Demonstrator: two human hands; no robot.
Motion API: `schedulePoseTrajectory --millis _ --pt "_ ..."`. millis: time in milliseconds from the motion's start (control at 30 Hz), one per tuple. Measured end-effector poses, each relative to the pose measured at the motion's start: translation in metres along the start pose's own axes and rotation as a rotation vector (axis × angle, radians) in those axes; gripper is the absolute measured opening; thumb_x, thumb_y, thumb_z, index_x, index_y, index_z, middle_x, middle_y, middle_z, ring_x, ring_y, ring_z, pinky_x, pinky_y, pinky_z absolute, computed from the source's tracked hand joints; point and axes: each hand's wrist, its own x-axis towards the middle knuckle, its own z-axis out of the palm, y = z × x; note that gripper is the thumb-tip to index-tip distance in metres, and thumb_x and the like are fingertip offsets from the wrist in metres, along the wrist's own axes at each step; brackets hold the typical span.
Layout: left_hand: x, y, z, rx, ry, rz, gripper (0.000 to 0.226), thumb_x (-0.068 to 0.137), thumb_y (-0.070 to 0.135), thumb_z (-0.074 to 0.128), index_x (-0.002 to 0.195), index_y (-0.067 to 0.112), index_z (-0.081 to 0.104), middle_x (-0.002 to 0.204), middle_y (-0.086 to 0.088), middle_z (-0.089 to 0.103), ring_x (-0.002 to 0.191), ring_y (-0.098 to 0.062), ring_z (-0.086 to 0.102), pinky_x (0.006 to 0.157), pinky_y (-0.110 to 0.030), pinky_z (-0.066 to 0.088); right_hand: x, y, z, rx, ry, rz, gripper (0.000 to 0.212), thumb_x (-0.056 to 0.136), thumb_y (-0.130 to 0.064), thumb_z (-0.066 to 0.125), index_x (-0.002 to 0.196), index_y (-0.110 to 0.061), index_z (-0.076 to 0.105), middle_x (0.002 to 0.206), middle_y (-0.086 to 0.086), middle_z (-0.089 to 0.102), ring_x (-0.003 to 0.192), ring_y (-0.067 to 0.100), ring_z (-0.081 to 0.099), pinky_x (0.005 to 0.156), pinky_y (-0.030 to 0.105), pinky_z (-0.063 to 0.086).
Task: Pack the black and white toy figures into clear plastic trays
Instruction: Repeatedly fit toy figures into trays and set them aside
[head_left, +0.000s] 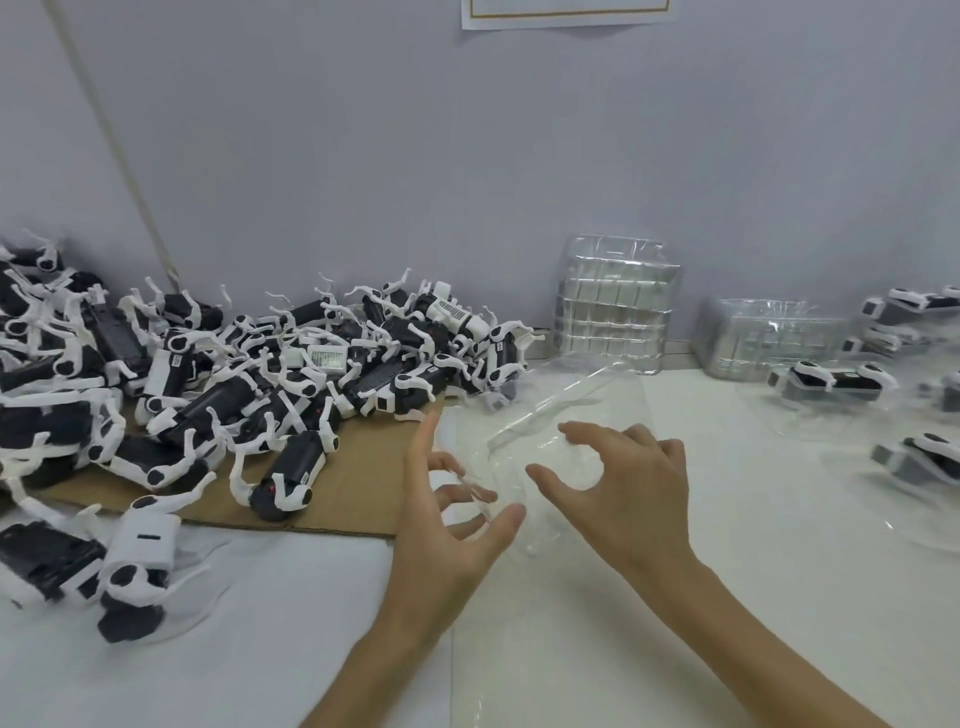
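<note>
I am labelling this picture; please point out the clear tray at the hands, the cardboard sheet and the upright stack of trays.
clear tray (587, 400): head view, its raised upper part.
cardboard sheet (358, 499): head view, bare part near the front edge.
stack of trays (618, 306): head view, middle of its front.

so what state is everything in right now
clear tray: empty, tilted, in hand
left hand: fingers and thumb round tray edge
right hand: fingers curled over tray, grip unclear
loose figures: piled on cardboard, unpacked
figures at right: packed
spare trays: stacked
</note>
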Motion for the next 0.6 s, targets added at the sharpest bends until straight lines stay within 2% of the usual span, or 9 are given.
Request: schedulePoseTrajectory --millis 100,200,267,333,400,467,500,533,600 --pt "-0.006 -0.001 0.009 0.026 -0.039 -0.001 0.100 0.065 0.039 0.082 0.147 0.048 0.025 0.111 0.009 0.045 0.093 -0.020 0.066 0.077 -0.037 0.061 0.000 0.004 0.006 -0.003 -0.108 0.064 0.032 0.075 -0.057 0.073 0.098 -0.035 0.071 0.096 -0.019 0.071 0.085 0.007 0.058 0.080 0.025 0.022" --pt "-0.007 -0.002 0.010 0.121 -0.011 0.002 0.100 0.063 0.047 0.082 0.146 0.048 0.026 0.110 0.015 0.045 0.091 -0.017 0.063 0.080 -0.038 0.061 0.000 0.007 0.008 0.065 -0.095 0.100 0.019 0.079 -0.041 0.074 0.094 -0.029 0.070 0.092 -0.016 0.070 0.073 0.006 0.054 0.080 0.028 0.037" --pt "-0.005 -0.003 0.008 0.182 0.037 0.012 0.098 0.061 0.053 0.080 0.144 0.049 0.028 0.109 0.020 0.044 0.088 -0.015 0.062 0.077 -0.037 0.060 0.002 0.008 0.006 0.090 -0.097 0.138 0.017 0.080 -0.039 0.074 0.094 -0.029 0.070 0.090 -0.015 0.069 0.069 0.005 0.053 0.076 0.029 0.047" --pt "-0.005 -0.004 0.007 0.209 0.067 0.013 0.093 0.063 0.057 0.078 0.142 0.051 0.030 0.113 0.022 0.044 0.087 -0.014 0.063 0.074 -0.035 0.060 0.002 0.008 0.003 0.102 -0.151 0.141 0.028 0.080 -0.044 0.074 0.104 -0.032 0.069 0.092 -0.016 0.070 0.071 0.005 0.055 0.075 0.027 0.048" --pt "-0.003 -0.005 0.005 0.216 0.103 0.012 0.086 0.066 0.059 0.077 0.140 0.050 0.033 0.120 0.021 0.044 0.090 -0.014 0.065 0.072 -0.028 0.059 0.002 0.006 0.001 0.150 -0.225 0.079 0.044 0.081 -0.049 0.073 0.121 -0.034 0.063 0.098 -0.015 0.070 0.076 0.004 0.059 0.082 0.027 0.046" --pt "0.001 -0.004 0.000 0.204 0.166 0.005 0.075 0.073 0.058 0.077 0.137 0.049 0.039 0.127 0.022 0.043 0.094 -0.011 0.067 0.073 -0.015 0.052 0.001 0.004 0.000 0.170 -0.275 -0.059 0.047 0.085 -0.049 0.069 0.128 -0.032 0.059 0.108 -0.014 0.068 0.085 0.002 0.060 0.094 0.024 0.038" --pt "0.004 -0.004 -0.003 0.185 0.200 -0.010 0.068 0.075 0.058 0.076 0.133 0.048 0.043 0.128 0.023 0.044 0.094 -0.008 0.068 0.074 -0.014 0.052 0.001 0.002 -0.002 0.158 -0.296 -0.122 0.047 0.088 -0.052 0.064 0.130 -0.031 0.059 0.113 -0.013 0.068 0.092 0.002 0.060 0.097 0.021 0.032" --pt "0.006 -0.003 -0.007 0.161 0.229 -0.034 0.063 0.073 0.059 0.074 0.129 0.047 0.046 0.128 0.023 0.044 0.092 -0.005 0.068 0.075 -0.019 0.054 0.001 0.001 -0.003 0.144 -0.320 -0.167 0.049 0.090 -0.056 0.057 0.132 -0.030 0.059 0.118 -0.013 0.067 0.100 0.003 0.059 0.099 0.018 0.027" --pt "0.010 -0.003 -0.013 0.128 0.266 -0.102 0.059 0.070 0.058 0.072 0.124 0.043 0.053 0.126 0.022 0.045 0.084 -0.001 0.069 0.076 -0.038 0.060 0.000 -0.002 -0.005 0.099 -0.390 -0.223 0.058 0.092 -0.065 0.039 0.136 -0.031 0.057 0.131 -0.013 0.061 0.114 0.005 0.054 0.104 0.019 0.023"
